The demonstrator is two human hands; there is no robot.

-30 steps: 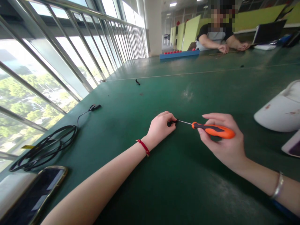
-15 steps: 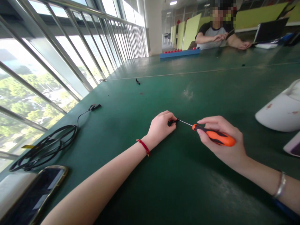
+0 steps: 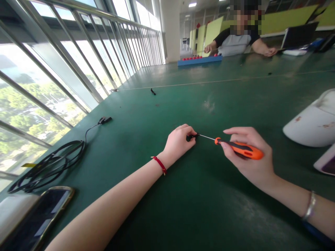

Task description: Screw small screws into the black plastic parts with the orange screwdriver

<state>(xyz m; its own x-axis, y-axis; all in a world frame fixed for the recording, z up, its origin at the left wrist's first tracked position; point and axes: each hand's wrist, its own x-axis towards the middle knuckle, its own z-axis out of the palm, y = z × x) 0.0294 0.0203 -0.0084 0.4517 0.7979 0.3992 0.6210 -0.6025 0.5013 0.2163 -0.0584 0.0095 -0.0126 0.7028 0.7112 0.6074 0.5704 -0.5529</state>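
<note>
My left hand (image 3: 179, 141) pinches a small black part (image 3: 192, 136) just above the green tabletop; its exact kind is hard to make out, as my fingers cover much of it. In my right hand (image 3: 252, 157) lies a screwdriver (image 3: 244, 150) with an orange and black handle. Its thin metal shaft points left, and the tip meets the black part. My thumb presses the handle from below, while the index finger is stretched out above it.
Coiled black cable (image 3: 60, 157) and a phone (image 3: 39, 216) lie at left, beside a railing (image 3: 104, 21). A white container (image 3: 311, 122) stands at right. Farther back are a small black piece (image 3: 153, 91), a blue rack (image 3: 200, 60) with red pieces, and a seated person (image 3: 237, 43).
My right index finger has lifted off the handle, and the screwdriver has turned a little. My left hand stays put. The person across has reached one hand toward the blue rack.
</note>
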